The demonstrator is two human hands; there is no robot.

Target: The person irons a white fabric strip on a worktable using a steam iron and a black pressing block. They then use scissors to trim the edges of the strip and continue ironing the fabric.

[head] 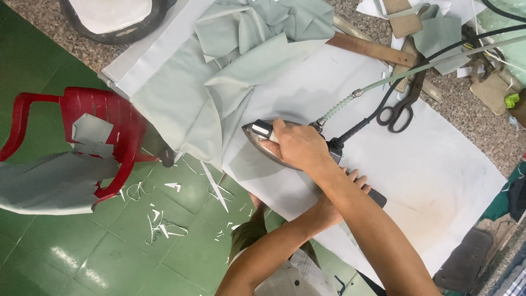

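The steam iron (274, 145) sits flat on the white pressing cloth (438, 164) that covers the desk (476, 118), its pointed nose aimed at the edge of the pale green fabric (219, 82) bunched up just beside it. The right hand (298, 145) is closed around the iron's handle, fingers wrapped over the top. The left hand (339, 194) lies under the right forearm, fingers spread flat on the white cloth close behind the iron; a dark flat object (378, 197) shows just past its fingertips. A braided hose (342, 104) and a black cord (356, 129) run from the back of the iron toward the far side of the desk. Black scissors (400, 107) lie near the hose, beside a wooden stick (372, 49). Off the desk's edge, a red plastic chair (104, 131) holds grey-green cloth pieces (55, 181), and white scraps (164, 219) litter the green tiled floor (109, 252).
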